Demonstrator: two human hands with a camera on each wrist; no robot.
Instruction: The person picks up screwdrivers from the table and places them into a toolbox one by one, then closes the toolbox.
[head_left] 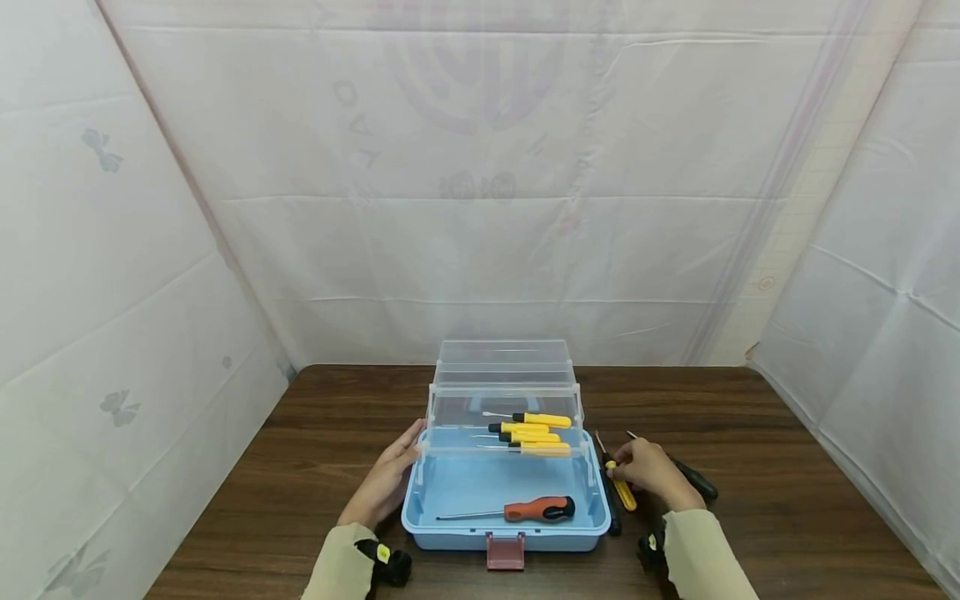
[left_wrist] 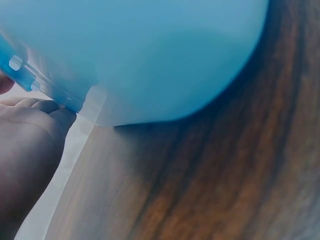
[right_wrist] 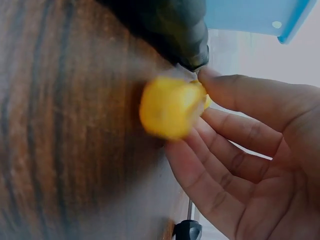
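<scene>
A light-blue toolbox (head_left: 480, 479) stands before me, its clear lid (head_left: 504, 358) raised at the back. My left hand (head_left: 386, 479) holds the box's left side at the rim (left_wrist: 50, 92); some of its fingers are hidden. To the right of the box, my right hand (head_left: 654, 471) pinches a yellow-handled screwdriver (head_left: 624, 493) between thumb and fingers, low over the table; its yellow handle end (right_wrist: 167, 107) faces the right wrist camera. Inside the box lies an orange-and-black screwdriver (head_left: 536, 509). Several yellow screwdrivers (head_left: 536, 429) lie toward the back, seen through clear plastic.
A dark-handled screwdriver (head_left: 693, 479) lies on the table beyond my right hand. Another black handle (head_left: 614, 508) lies close along the box's right side. A pink latch (head_left: 506, 552) hangs at the box front. White sheeting (head_left: 480, 250) encloses the brown wooden table (head_left: 787, 500).
</scene>
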